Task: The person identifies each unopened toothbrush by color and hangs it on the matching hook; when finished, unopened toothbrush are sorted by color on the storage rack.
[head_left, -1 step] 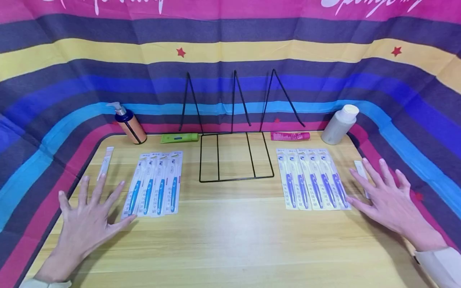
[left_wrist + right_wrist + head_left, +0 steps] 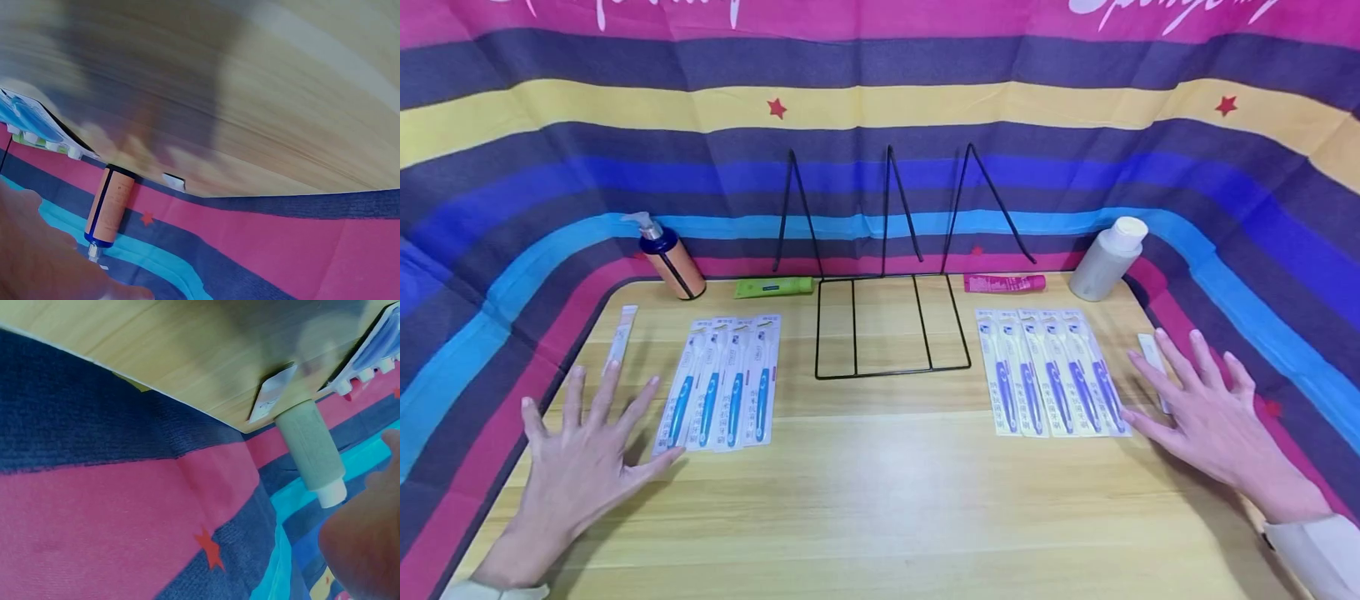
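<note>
My left hand (image 2: 587, 450) lies flat on the wooden table (image 2: 880, 500) with fingers spread, holding nothing. Its thumb tip is at the near left corner of a row of several packaged toothbrushes with light blue handles (image 2: 726, 383). My right hand (image 2: 1210, 408) lies flat and spread the same way, just right of a second row of packaged toothbrushes with dark blue handles (image 2: 1052, 372). Its fingers reach beside a small white packet (image 2: 1150, 354). A black wire rack (image 2: 887, 325) stands between the two rows at the back centre.
Along the back edge stand an orange pump bottle (image 2: 670, 260), a green tube (image 2: 772, 287), a pink tube (image 2: 1003, 283) and a white bottle (image 2: 1105, 262). A slim white packet (image 2: 620, 337) lies far left. Striped cloth (image 2: 880, 108) walls in three sides.
</note>
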Available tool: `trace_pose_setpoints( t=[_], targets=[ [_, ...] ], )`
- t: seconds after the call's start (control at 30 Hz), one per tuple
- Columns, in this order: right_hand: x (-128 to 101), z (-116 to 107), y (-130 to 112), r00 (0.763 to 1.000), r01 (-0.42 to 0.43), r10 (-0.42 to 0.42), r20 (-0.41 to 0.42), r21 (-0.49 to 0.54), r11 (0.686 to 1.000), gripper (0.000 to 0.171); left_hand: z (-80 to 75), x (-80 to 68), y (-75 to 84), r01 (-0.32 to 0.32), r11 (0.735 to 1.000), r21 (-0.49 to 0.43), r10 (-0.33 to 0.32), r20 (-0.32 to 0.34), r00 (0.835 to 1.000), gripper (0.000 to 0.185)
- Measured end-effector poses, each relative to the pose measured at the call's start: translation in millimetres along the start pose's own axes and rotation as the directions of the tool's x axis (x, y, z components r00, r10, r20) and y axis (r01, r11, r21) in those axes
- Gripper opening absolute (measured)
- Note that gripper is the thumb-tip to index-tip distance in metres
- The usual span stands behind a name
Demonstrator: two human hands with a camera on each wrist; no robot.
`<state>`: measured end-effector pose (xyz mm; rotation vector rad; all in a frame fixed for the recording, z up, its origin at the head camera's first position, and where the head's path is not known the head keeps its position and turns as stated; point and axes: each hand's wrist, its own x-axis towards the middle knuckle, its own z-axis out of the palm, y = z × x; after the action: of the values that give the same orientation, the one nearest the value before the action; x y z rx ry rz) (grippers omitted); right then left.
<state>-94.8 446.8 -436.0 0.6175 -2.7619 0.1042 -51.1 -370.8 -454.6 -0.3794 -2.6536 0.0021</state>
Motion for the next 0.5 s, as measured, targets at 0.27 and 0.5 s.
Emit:
trace_pose_setpoints(
  t=[0.27,0.5],
  targets=[
    [-1,2,-5,1.0,-0.01,0.01,-0.01,0.026,1.0,0.091,-3.3,9.9,6.4,0.07,0.997,-0.02,-0.067,0.13,0.989,0.121],
    [9,8,-13,0.997,-0.072,0.071,0.011,0.158,0.985,0.086,-1.9,58.3,57.2,0.138,0.973,-0.185,-0.095,0.222,0.97,0.115]
  ],
)
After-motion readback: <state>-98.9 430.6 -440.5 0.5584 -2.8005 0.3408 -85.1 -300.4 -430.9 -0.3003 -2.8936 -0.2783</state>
